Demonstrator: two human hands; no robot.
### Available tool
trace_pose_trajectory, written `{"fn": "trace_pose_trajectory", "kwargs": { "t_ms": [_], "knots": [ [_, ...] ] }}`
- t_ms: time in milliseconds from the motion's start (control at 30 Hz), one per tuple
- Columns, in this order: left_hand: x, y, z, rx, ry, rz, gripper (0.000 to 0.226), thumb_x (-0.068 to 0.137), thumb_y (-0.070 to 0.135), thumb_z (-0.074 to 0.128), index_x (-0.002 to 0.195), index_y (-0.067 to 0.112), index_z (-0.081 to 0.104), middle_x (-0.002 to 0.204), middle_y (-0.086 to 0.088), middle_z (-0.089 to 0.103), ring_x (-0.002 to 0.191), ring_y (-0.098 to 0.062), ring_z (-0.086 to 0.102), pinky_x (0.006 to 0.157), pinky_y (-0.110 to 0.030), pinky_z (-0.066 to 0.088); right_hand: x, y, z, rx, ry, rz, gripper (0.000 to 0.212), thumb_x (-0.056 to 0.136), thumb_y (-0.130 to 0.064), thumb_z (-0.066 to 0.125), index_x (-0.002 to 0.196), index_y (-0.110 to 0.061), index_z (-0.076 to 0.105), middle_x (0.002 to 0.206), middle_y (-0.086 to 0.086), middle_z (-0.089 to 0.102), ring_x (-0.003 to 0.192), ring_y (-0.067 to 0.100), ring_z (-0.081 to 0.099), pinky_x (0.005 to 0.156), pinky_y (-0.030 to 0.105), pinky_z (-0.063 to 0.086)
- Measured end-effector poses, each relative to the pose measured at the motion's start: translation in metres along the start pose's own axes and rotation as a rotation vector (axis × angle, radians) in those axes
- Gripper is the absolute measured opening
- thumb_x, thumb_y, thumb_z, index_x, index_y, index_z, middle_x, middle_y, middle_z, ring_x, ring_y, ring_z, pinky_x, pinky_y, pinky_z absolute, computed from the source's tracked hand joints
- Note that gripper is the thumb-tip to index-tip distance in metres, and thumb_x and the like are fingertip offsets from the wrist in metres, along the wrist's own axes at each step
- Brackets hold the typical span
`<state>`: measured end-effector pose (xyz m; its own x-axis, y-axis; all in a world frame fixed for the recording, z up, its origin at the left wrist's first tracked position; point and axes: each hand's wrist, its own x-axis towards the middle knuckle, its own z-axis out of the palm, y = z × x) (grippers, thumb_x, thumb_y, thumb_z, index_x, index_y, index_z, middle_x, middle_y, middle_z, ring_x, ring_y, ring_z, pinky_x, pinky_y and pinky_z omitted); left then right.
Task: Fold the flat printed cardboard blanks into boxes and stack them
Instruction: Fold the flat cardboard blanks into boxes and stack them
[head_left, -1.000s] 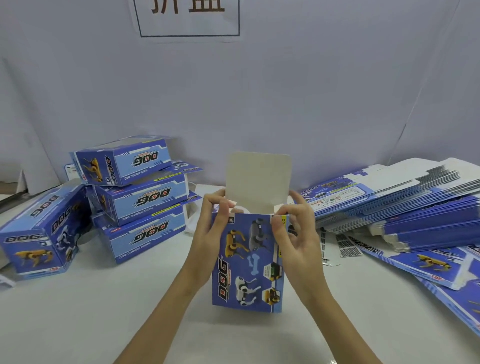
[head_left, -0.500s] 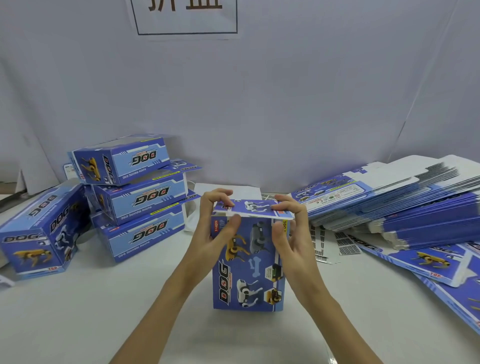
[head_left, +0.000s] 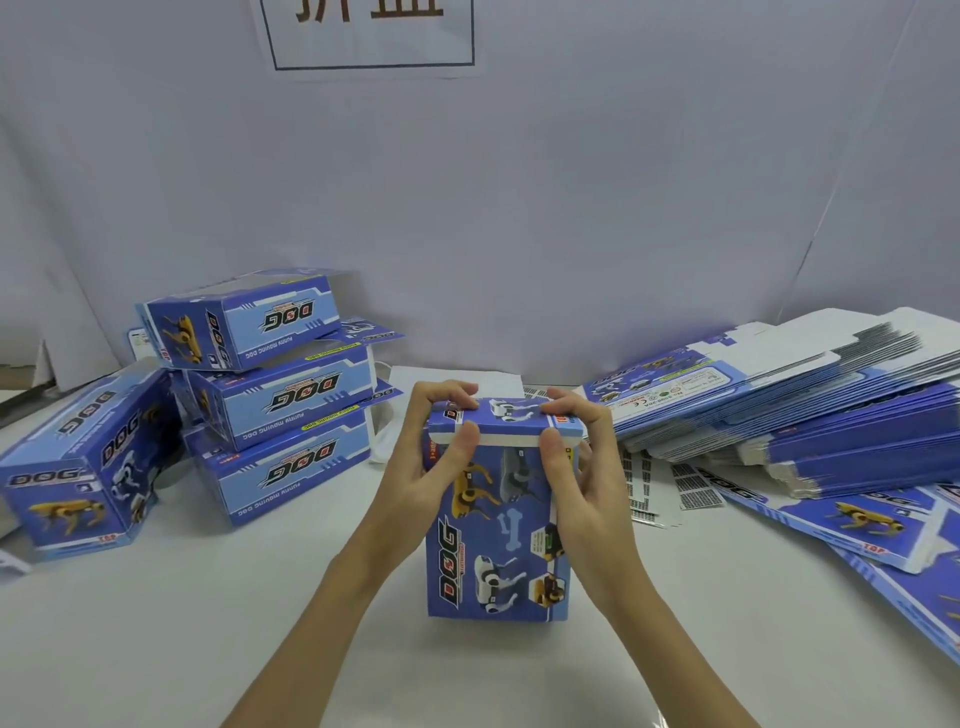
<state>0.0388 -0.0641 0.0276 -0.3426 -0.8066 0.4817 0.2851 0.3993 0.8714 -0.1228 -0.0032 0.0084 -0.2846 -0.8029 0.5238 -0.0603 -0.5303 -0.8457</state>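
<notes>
A blue printed DOG box (head_left: 493, 551) stands upright on the white table (head_left: 208, 649) in front of me. Its top flap (head_left: 511, 421) is folded down over the opening, with the white tuck edge showing along the front. My left hand (head_left: 431, 467) grips the flap's left end, fingers on top and thumb at the front edge. My right hand (head_left: 576, 467) grips the right end the same way. A pile of flat blanks (head_left: 805, 405) lies at the right. Three folded boxes (head_left: 275, 389) are stacked at the left.
Another folded box (head_left: 83, 462) lies left of the stack. Loose flat blanks (head_left: 883, 525) spread along the right edge. Barcode sticker sheets (head_left: 670, 483) lie behind the box. A grey backdrop with a paper sign (head_left: 371, 31) closes the back.
The top flap stood upright, then was folded down over the opening. Both hands now press it lower, with the thumbs at its front edge.
</notes>
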Motion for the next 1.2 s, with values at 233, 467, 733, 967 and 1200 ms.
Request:
{"fn": "trace_pose_trajectory", "kwargs": {
  "t_ms": [233, 467, 733, 967, 1200],
  "knots": [
    [0.004, -0.011, -0.001, 0.032, 0.018, 0.053, 0.018, 0.099, 0.037, 0.054, 0.117, 0.035, 0.055, 0.13, 0.02, 0.061, 0.12, -0.02, 0.069, 0.07, -0.028, 0.063, 0.001, -0.005, -0.003, 0.053, -0.016, 0.038, 0.038, 0.098, -0.048, 0.058, 0.128, -0.025, 0.055, 0.134, -0.003, 0.064, 0.125, 0.028, 0.068, 0.082, 0.051, 0.065],
    [0.005, -0.025, -0.013, 0.716, 0.129, 0.304, 0.088, 0.085, 0.072, 0.066, 0.155, 0.031, 0.032, 0.15, 0.014, 0.039, 0.14, -0.021, 0.046, 0.101, -0.039, 0.057, 0.0, 0.002, 0.006, 0.163, 0.295, -0.009, 0.024, 0.093, -0.023, 0.074, 0.113, -0.021, 0.061, 0.121, 0.014, 0.07, 0.117, 0.026, 0.072, 0.081, 0.031, 0.062],
    [0.008, -0.035, -0.02, 1.121, 0.041, 0.352, 0.131, 0.067, 0.094, 0.059, 0.166, 0.028, 0.003, 0.158, 0.011, 0.021, 0.145, -0.014, 0.025, 0.122, -0.045, 0.021, 0.002, 0.011, -0.008, 0.072, 0.011, 0.146, 0.036, 0.091, -0.027, 0.075, 0.12, -0.018, 0.056, 0.115, 0.002, 0.07, 0.118, 0.022, 0.07, 0.077, 0.025, 0.06],
    [0.008, -0.025, -0.024, 1.207, -0.22, 0.494, 0.127, 0.069, 0.078, 0.074, 0.166, 0.023, 0.013, 0.158, 0.004, 0.03, 0.151, -0.012, 0.022, 0.13, -0.039, 0.004, 0.006, 0.0, -0.017, -0.002, -0.191, 0.149, 0.045, 0.111, -0.049, 0.036, 0.156, -0.05, 0.039, 0.138, -0.036, 0.058, 0.125, -0.007, 0.062, 0.086, 0.016, 0.057],
    [-0.001, -0.028, -0.004, 1.355, -0.285, 0.517, 0.122, 0.072, 0.083, 0.064, 0.166, 0.021, 0.016, 0.163, 0.001, 0.029, 0.152, -0.022, 0.028, 0.127, -0.05, 0.014, 0.002, 0.014, -0.008, -0.043, -0.104, 0.167, 0.046, 0.112, -0.041, 0.036, 0.155, -0.058, 0.037, 0.162, -0.014, 0.042, 0.151, 0.014, 0.043, 0.119, 0.052, 0.043]
  ]
}}
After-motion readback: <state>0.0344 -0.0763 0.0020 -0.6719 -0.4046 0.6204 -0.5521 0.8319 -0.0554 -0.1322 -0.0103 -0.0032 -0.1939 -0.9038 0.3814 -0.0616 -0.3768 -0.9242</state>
